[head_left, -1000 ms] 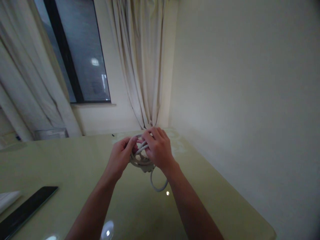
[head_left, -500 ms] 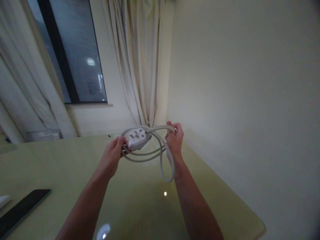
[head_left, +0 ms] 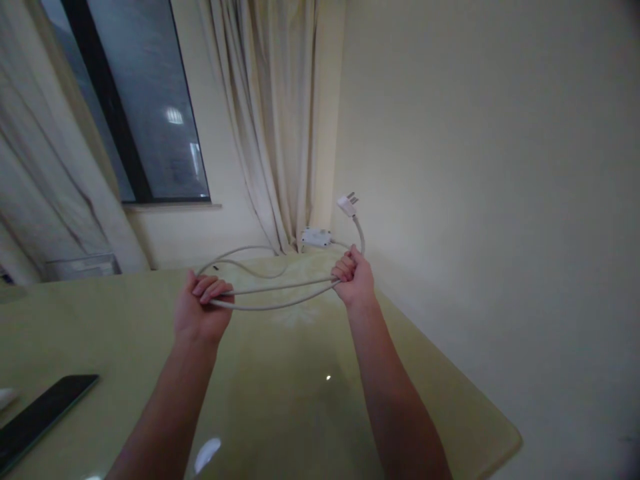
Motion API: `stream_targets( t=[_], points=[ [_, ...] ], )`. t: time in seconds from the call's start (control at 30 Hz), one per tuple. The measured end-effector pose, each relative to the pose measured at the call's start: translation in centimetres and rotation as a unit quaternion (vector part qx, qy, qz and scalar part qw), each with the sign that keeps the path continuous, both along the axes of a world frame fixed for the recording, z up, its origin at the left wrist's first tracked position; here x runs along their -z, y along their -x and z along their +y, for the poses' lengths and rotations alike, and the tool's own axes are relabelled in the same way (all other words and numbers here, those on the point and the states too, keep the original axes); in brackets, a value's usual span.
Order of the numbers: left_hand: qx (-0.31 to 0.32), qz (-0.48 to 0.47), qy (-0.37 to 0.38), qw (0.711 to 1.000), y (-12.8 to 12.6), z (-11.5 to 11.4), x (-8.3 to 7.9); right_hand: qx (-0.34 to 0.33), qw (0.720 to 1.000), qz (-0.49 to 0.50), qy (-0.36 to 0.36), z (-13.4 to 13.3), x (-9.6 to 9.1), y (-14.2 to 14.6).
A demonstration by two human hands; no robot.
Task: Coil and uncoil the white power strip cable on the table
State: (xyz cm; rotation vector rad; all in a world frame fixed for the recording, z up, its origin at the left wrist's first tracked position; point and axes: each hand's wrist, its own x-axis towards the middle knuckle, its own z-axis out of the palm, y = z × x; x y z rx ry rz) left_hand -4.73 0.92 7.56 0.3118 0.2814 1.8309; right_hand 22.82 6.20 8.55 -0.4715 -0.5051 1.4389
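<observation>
A pale power cord (head_left: 280, 307) stretches in loops between my two hands above the table. My left hand (head_left: 206, 303) is closed round the loops at their left end. At the other end my right hand (head_left: 354, 275) grips the cord in a fist. A white plug (head_left: 347, 205) with metal prongs sticks up above my right hand on a bent length of cord. Behind that hand, to its left, is a white socket block (head_left: 317, 237) joined to the cord. Further loops of cord arc up and back behind my left hand.
The yellow-green glossy table (head_left: 280, 387) runs back to a curtain (head_left: 280, 133) and along a bare wall (head_left: 475, 200) on the right. A dark flat slab (head_left: 45, 413) lies at the left front, beside a partly cut-off white object (head_left: 7, 398). A small black item (head_left: 216, 268) is near the back edge.
My hands have moved apart, drawing the cord loops wider. The socket block has gone from beside my left hand to behind my right. The plug now shows upright above my right hand.
</observation>
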Motion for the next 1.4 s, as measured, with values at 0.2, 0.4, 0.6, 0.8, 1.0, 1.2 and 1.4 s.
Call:
stream_targets(
  t=[0.2,0.4,0.6,0.8,1.0,1.2,1.4],
  points=[
    [-0.058,0.060,0.012,0.996,3.0,0.3,-0.3,0.081,0.996,0.036,0.011,0.1,-0.3,-0.8],
    [-0.124,0.079,0.115,0.982,6.2,0.1,-0.3,0.149,0.988,0.039,0.030,0.6,-0.2,-2.7],
    [-0.110,0.154,0.139,0.972,8.6,-1.0,-0.4,0.175,0.982,-0.073,0.013,0.3,-0.5,-4.1],
    [-0.108,0.397,0.112,0.905,5.4,-0.7,-0.4,0.191,0.927,-0.323,0.001,0.5,0.6,-3.4],
    [-0.142,0.621,-0.051,0.769,0.3,-1.0,0.2,0.205,0.793,-0.559,-0.128,0.0,0.9,-2.1],
    [-0.067,0.733,-0.227,0.638,-3.1,-3.7,-1.6,0.005,0.741,-0.615,-0.270,-1.4,0.2,0.8],
    [-0.146,0.745,-0.239,0.606,-5.3,-3.6,-0.6,-0.153,0.737,-0.583,-0.305,-3.4,0.5,3.9]
  ],
)
